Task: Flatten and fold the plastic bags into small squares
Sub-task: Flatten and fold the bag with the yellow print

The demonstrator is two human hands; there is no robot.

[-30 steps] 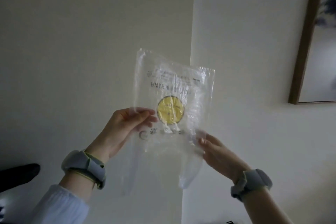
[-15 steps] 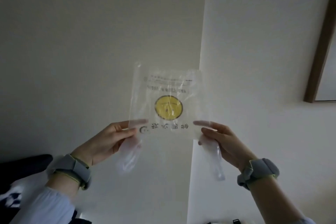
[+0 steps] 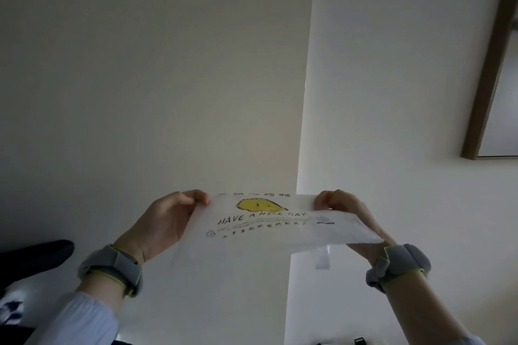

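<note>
A clear plastic bag (image 3: pixel 280 225) with a yellow round print and the words "HAVE A NICE DAY" is held up in the air in front of a pale wall. It lies tilted almost flat, seen from below, stretched between both hands. My left hand (image 3: pixel 165 221) pinches its left edge with curled fingers. My right hand (image 3: pixel 347 213) pinches the right edge. A handle strip of the bag (image 3: pixel 322 256) hangs down under the right side. Both wrists wear grey bands.
A wall corner (image 3: pixel 305 92) runs down the middle behind the bag. A dark wooden picture frame (image 3: pixel 487 64) hangs at the right. A dark object (image 3: pixel 33 258) sits at the lower left edge.
The bag has tipped from upright and facing me to nearly horizontal. Both hands have moved apart and now grip its side edges.
</note>
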